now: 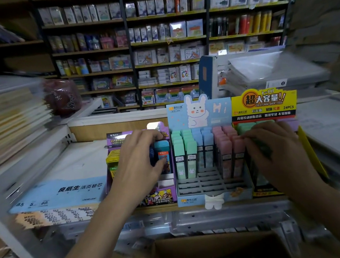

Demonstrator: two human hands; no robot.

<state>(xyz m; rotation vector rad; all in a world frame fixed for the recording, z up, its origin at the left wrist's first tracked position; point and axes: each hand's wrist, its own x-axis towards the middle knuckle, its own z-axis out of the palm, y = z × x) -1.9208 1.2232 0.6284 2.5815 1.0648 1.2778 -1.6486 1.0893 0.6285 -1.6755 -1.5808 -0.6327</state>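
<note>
Three display boxes of pencil-lead cases stand side by side on a shop counter. My left hand (pixel 139 163) reaches into the purple box (pixel 163 196) on the left and grips a blue lead case (pixel 162 150) between thumb and fingers. The light-blue rabbit box (pixel 213 193) in the middle holds green, blue and pink cases, with bare slots at its front. My right hand (pixel 276 151) is in the yellow box (pixel 264 103) on the right, fingers curled round a dark green case (pixel 264 149) that it mostly hides.
A blue pack of loose-leaf paper (pixel 60 193) lies left of the boxes. Stacked notebooks (pixel 11 124) rise at far left, plastic-wrapped stacks (pixel 268 72) at right. An open cardboard carton (pixel 219 251) sits below the counter edge. Stocked shelves (pixel 166 41) fill the back.
</note>
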